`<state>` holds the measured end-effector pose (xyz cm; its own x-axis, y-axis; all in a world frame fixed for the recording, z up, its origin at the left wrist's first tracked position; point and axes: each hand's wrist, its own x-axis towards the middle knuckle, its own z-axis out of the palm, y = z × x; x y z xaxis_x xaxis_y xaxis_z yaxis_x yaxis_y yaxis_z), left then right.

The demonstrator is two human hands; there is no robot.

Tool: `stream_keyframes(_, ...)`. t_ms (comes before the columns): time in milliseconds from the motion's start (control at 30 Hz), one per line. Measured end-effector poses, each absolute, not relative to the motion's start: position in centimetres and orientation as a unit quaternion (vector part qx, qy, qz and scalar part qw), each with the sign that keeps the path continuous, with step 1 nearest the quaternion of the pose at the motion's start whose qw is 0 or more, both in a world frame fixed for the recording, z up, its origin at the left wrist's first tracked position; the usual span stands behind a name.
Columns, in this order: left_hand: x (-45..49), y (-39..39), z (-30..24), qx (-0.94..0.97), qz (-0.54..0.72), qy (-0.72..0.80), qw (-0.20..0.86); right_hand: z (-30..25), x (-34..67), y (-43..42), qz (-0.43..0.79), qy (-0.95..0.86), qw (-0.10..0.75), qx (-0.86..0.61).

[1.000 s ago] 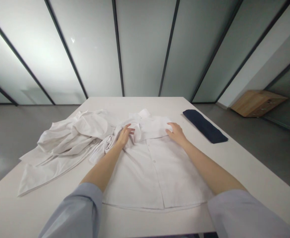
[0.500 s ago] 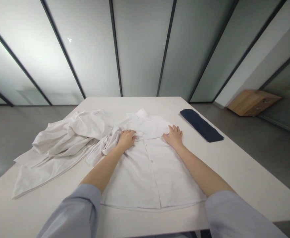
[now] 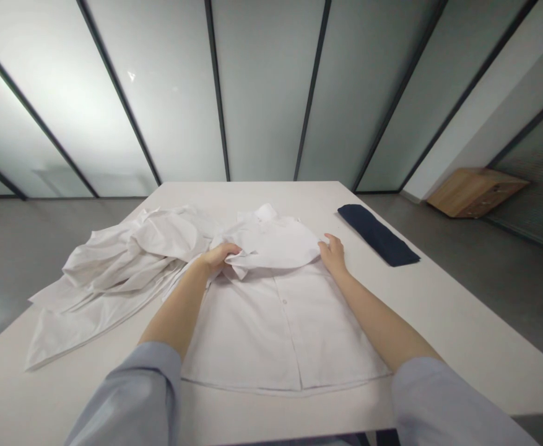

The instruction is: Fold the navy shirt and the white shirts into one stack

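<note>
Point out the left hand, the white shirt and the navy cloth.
left hand (image 3: pixel 216 257), head view, on its back
white shirt (image 3: pixel 243 334), head view, on its front panel
navy cloth (image 3: pixel 377 235), head view, on its middle

Bright, soft light glows through the frosted glass wall (image 3: pixel 52 105) at upper left, leaving the white shirt (image 3: pixel 247 334) faintly shadowed, with stretching at the frame's edges.

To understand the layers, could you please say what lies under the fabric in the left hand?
The shirt's buttoned front shows below it; whatever lies beneath the fabric is covered and cannot be seen.
</note>
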<state>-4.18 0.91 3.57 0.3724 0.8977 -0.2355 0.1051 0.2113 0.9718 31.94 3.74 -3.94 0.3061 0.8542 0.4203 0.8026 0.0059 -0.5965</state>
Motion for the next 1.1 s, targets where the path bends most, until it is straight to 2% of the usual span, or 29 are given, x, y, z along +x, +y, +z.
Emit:
stream_keyframes(100,-4.6,0.3,3.9,0.558,0.192,0.369,0.718,-4.0,32.0,3.8,0.037,-0.586,0.395,-0.707)
stream_keyframes(200,-4.1,0.4,4.1,0.584,0.227,0.351,0.696,-3.8,31.8,3.6,0.040,-0.588,0.379,-0.713)
stream_keyframes(300,-2.5,0.6,3.7,0.629,0.304,0.448,0.558,-3.3,31.3,3.2,0.038,-0.614,0.329,-0.717)
stream_keyframes(467,0.5,0.1,2.3,0.753,0.165,0.580,0.263,-2.4,30.6,2.4,0.022,-0.635,0.238,-0.735)
stream_keyframes(567,0.9,-0.1,1.8,0.783,0.104,0.576,0.209,-2.0,30.5,2.3,0.017,-0.630,0.222,-0.744)
stream_keyframes(633,0.5,0.1,1.6,0.791,0.115,0.550,0.241,-2.0,30.7,2.4,0.015,-0.627,0.209,-0.750)
stream_keyframes(800,-0.7,0.7,1.8,0.753,0.272,0.491,0.343,-1.7,31.5,3.4,0.011,-0.626,0.170,-0.761)
stream_keyframes(1000,-1.3,0.0,3.3,0.726,0.115,0.420,0.531,-0.8,32.4,5.0,0.042,-0.598,0.178,-0.780)
stream_keyframes(1100,-1.7,-0.3,3.8,0.695,0.077,0.378,0.607,-0.3,32.4,5.9,0.075,-0.581,0.182,-0.790)
